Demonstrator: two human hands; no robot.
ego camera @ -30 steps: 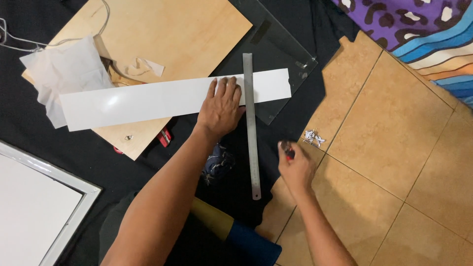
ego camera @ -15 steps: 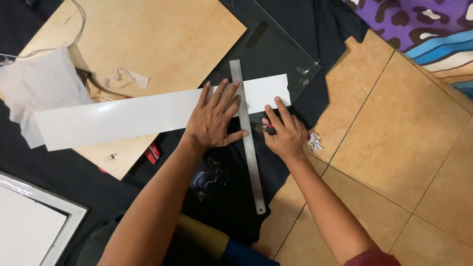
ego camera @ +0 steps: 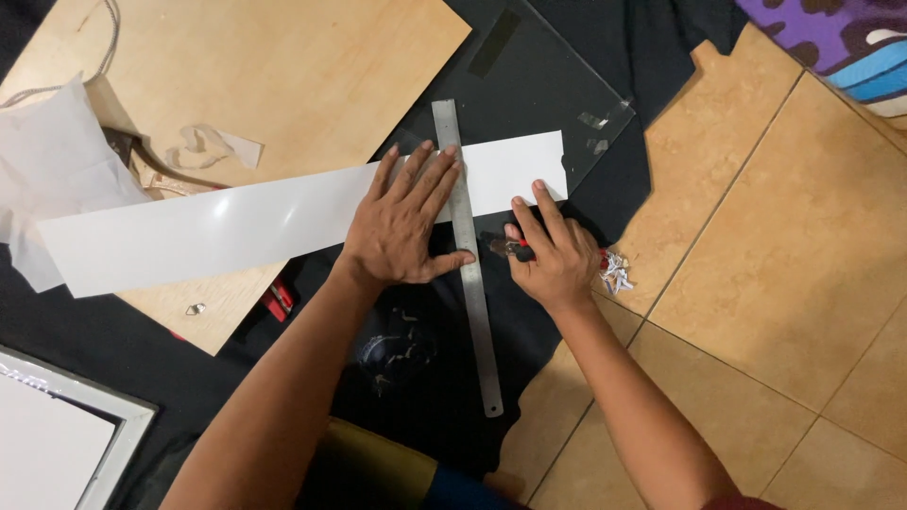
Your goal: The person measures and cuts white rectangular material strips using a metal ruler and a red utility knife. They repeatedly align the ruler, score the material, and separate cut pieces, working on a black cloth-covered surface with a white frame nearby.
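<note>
A long white paper strip [ego camera: 236,222] lies across a plywood board [ego camera: 283,76] and a clear glass sheet [ego camera: 548,85]. A steel ruler [ego camera: 470,274] crosses the strip near its right end. My left hand [ego camera: 406,222] lies flat with spread fingers, pressing the strip and the ruler's left edge. My right hand [ego camera: 553,250] sits just right of the ruler at the strip's lower edge, closed around a small red-handled cutter [ego camera: 518,247] whose tip points at the ruler.
Black cloth [ego camera: 416,378] covers the floor under the work. Tan floor tiles [ego camera: 775,264] lie to the right, with small paper scraps [ego camera: 616,274] beside my right hand. Crumpled white paper [ego camera: 47,170] sits at left, a white frame [ego camera: 104,434] at lower left, a red tool [ego camera: 279,300] under the board's edge.
My right hand came up from the tile edge to the ruler's right side with the cutter. The left hand stayed pressing the strip and ruler. The view moved closer.
</note>
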